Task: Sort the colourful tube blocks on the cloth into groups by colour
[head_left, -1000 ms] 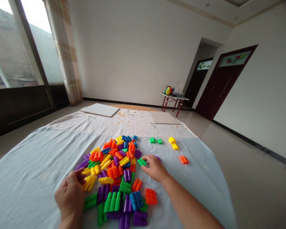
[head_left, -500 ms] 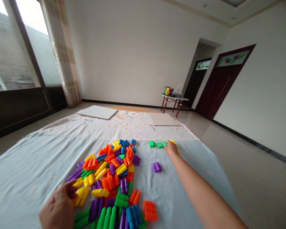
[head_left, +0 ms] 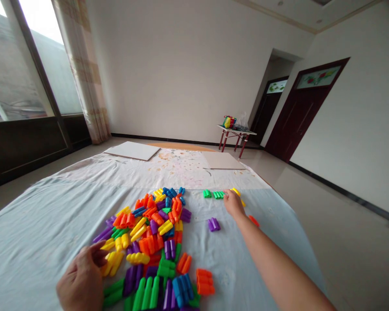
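Note:
My right hand [head_left: 233,202] reaches to the far right of the cloth. Its fingertips pinch the end of a green toy block [head_left: 218,195] made of joined tubes. A second green block [head_left: 207,194] lies just left of it. Yellow blocks [head_left: 236,191] show partly behind the hand. A purple block [head_left: 214,224] lies nearer to me. My left hand [head_left: 82,274] rests at the left edge of a heap of blocks. Its fingers are loosely bent and apart, with the tips beside a yellow block [head_left: 108,245] and another yellow block [head_left: 113,264].
The heap includes orange blocks [head_left: 151,244], blue blocks [head_left: 183,289] and green blocks [head_left: 146,293]. An orange block [head_left: 253,220] shows past my right forearm. Two flat boards, one white [head_left: 132,150] and one beige [head_left: 223,160], lie at the cloth's far side. A small table [head_left: 236,129] stands beyond.
My right hand has shifted slightly left, and the green block at its fingertips now sits against the neighbouring green piece, which stood apart before. My left hand has barely moved.

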{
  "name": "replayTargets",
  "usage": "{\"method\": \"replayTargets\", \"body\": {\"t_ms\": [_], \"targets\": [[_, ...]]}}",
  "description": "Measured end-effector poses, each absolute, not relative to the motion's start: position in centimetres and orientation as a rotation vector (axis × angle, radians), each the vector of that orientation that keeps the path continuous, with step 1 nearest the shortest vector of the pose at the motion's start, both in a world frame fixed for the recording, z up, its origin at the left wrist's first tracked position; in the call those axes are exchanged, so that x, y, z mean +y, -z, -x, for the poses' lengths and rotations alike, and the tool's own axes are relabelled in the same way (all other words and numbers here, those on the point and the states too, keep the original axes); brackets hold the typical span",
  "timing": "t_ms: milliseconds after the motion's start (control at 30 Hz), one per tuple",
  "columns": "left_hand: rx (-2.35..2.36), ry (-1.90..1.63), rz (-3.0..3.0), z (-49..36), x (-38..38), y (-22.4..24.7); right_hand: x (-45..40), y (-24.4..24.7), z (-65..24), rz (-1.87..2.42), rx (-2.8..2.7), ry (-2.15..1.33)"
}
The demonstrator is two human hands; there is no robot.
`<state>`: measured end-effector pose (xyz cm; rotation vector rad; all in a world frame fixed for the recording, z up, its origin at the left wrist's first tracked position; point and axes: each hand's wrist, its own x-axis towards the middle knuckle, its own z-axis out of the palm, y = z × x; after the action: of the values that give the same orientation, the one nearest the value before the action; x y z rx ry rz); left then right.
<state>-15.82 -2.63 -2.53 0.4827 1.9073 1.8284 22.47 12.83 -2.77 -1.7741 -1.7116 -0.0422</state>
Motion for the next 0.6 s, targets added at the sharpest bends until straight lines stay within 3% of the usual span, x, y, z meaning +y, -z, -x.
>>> {"method": "replayTargets", "body": {"t_ms": [333,600], "targets": [[1.807,-1.936,-0.527,15.7,-2.4,2.6,2.9,1.9,-14.2,1.236,-1.984,-0.494],[1.819,-1.919,-0.594,16.0,-2.2,3.2,0.6,1.3,-8.8,1.103,-2.150,-0.550]]}}
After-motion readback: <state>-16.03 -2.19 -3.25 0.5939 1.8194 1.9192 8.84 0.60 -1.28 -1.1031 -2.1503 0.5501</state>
